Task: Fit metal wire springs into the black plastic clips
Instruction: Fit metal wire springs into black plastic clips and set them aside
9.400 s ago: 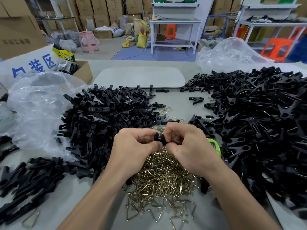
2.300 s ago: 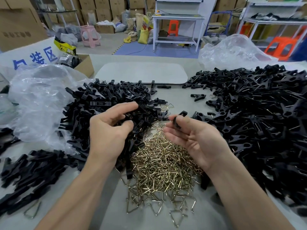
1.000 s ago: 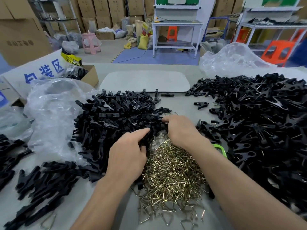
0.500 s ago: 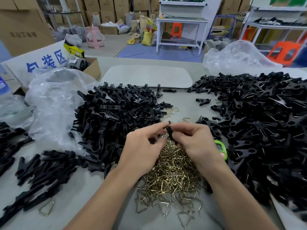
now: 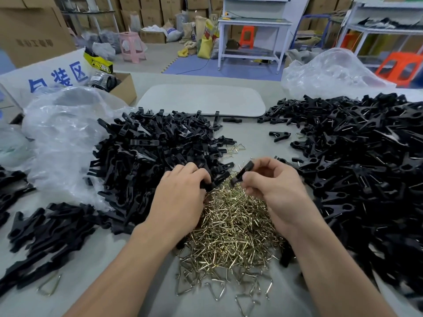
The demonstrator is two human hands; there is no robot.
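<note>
Having drawn apart since half a second ago, the left hand (image 5: 180, 200) grips a clip piece (image 5: 218, 179) and the right hand (image 5: 277, 191) pinches a second clip piece (image 5: 243, 172). The springs (image 5: 229, 232) lie at six o'clock, seemingly none fitted yet.

Under the left hand (image 5: 178, 202) and right hand (image 5: 278, 191), the wire springs (image 5: 231, 227) are bright, brassy metal. The clip halves (image 5: 243, 173) they hold are smooth black plastic, dully sheened (likewise the clip heaps (image 5: 148, 161) either side). Further left, a crinkled clear bag (image 5: 64, 138) gleams.
</note>
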